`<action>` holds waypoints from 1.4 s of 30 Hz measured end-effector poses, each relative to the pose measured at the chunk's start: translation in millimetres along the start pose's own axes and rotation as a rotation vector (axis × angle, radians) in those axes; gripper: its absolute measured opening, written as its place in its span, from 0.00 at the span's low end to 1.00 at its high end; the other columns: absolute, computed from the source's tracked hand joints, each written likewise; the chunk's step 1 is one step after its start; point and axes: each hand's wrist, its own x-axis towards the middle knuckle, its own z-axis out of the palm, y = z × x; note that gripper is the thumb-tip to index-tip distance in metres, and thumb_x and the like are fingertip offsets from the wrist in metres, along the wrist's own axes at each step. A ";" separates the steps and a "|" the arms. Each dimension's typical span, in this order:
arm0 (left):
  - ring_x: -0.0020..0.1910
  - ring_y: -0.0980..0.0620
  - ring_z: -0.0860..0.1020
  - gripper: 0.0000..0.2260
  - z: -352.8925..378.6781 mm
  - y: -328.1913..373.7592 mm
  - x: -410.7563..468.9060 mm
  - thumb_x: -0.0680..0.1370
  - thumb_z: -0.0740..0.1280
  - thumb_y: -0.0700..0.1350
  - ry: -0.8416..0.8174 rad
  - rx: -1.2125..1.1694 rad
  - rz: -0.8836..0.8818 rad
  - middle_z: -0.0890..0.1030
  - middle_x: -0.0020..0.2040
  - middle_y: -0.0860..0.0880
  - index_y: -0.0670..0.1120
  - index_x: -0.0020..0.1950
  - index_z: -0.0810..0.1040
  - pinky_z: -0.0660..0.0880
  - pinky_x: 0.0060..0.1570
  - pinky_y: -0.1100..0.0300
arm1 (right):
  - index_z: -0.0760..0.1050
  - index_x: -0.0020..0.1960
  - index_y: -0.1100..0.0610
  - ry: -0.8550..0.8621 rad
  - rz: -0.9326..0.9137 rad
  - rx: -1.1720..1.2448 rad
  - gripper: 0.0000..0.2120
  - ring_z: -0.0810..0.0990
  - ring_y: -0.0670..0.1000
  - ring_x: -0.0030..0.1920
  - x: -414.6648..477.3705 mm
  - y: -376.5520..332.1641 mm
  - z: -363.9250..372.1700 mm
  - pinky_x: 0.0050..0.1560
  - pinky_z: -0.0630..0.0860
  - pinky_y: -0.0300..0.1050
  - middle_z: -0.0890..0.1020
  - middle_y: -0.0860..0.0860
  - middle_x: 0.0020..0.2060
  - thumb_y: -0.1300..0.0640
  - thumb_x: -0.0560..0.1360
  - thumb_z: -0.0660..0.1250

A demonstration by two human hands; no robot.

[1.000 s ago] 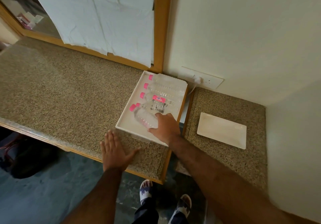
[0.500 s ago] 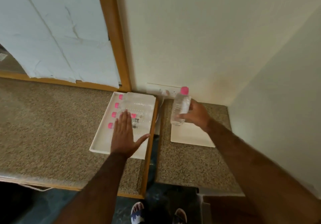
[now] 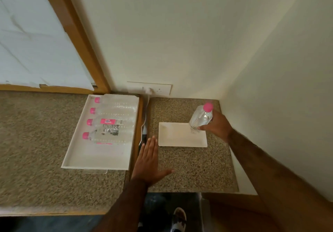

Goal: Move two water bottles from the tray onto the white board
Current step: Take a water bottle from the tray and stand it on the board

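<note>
Pink-capped bottle (image 3: 200,119) stands tilted on the board's (image 3: 177,138) two-o'clock corner, gripped by the right hand (image 3: 217,127). At nine o'clock from the board, the tray (image 3: 93,157) holds four bottles (image 3: 111,122) lying flat. Left hand (image 3: 148,161) hovers flat, fingers spread, empty.

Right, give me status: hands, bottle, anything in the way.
Right hand gripping bottle, base at white board far right corner. Left hand open, empty. Four bottles lying in tray. Board otherwise clear.
</note>
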 end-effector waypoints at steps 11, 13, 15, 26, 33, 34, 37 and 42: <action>0.81 0.47 0.27 0.62 42.1 4.2 1.6 0.69 0.53 0.85 -0.110 -0.034 -0.105 0.29 0.83 0.43 0.44 0.82 0.29 0.34 0.82 0.47 | 0.70 0.73 0.57 -0.015 0.086 0.035 0.41 0.80 0.57 0.64 7.4 56.0 14.3 0.68 0.75 0.59 0.81 0.55 0.63 0.65 0.65 0.83; 0.83 0.46 0.31 0.62 48.8 6.6 0.2 0.69 0.53 0.85 -0.099 -0.055 -0.132 0.31 0.84 0.43 0.44 0.82 0.29 0.35 0.82 0.48 | 0.71 0.73 0.57 -0.007 0.080 0.013 0.40 0.79 0.57 0.64 7.7 59.4 17.9 0.67 0.75 0.58 0.81 0.55 0.63 0.64 0.64 0.83; 0.84 0.44 0.33 0.63 56.3 9.8 2.1 0.68 0.54 0.85 -0.105 -0.067 -0.136 0.31 0.83 0.43 0.44 0.82 0.29 0.34 0.82 0.47 | 0.70 0.73 0.57 -0.009 0.086 0.011 0.41 0.78 0.56 0.65 9.0 65.0 21.1 0.68 0.75 0.55 0.81 0.55 0.64 0.64 0.64 0.83; 0.85 0.38 0.41 0.59 82.5 10.5 2.7 0.73 0.51 0.83 -0.092 0.018 -0.137 0.39 0.85 0.36 0.38 0.84 0.39 0.41 0.81 0.41 | 0.71 0.71 0.54 -0.050 0.063 0.016 0.37 0.78 0.52 0.61 12.3 90.7 30.9 0.48 0.73 0.22 0.80 0.51 0.61 0.65 0.65 0.82; 0.84 0.41 0.35 0.61 87.8 9.6 3.2 0.71 0.49 0.85 -0.107 0.045 -0.158 0.36 0.85 0.37 0.38 0.83 0.36 0.44 0.84 0.38 | 0.67 0.75 0.57 -0.078 0.073 0.027 0.40 0.78 0.52 0.62 17.8 93.2 32.1 0.50 0.75 0.23 0.79 0.55 0.64 0.68 0.68 0.79; 0.84 0.41 0.35 0.61 88.6 9.1 3.4 0.71 0.49 0.85 -0.107 0.048 -0.159 0.36 0.85 0.37 0.38 0.83 0.36 0.44 0.84 0.38 | 0.67 0.75 0.57 -0.078 0.072 0.032 0.40 0.78 0.53 0.63 18.1 93.9 32.4 0.51 0.75 0.24 0.79 0.55 0.65 0.69 0.68 0.79; 0.84 0.41 0.34 0.61 89.9 8.4 2.9 0.71 0.49 0.85 -0.106 0.057 -0.156 0.35 0.85 0.37 0.38 0.83 0.35 0.43 0.84 0.38 | 0.67 0.75 0.57 -0.093 0.086 0.061 0.40 0.78 0.55 0.65 18.0 95.3 31.7 0.61 0.79 0.38 0.79 0.56 0.66 0.69 0.68 0.79; 0.83 0.41 0.32 0.61 84.7 12.6 4.4 0.70 0.45 0.86 -0.167 0.069 -0.179 0.32 0.84 0.37 0.39 0.82 0.33 0.40 0.83 0.39 | 0.64 0.77 0.56 -0.059 0.098 -0.141 0.43 0.77 0.56 0.66 8.9 90.2 32.7 0.66 0.74 0.50 0.78 0.56 0.68 0.63 0.67 0.81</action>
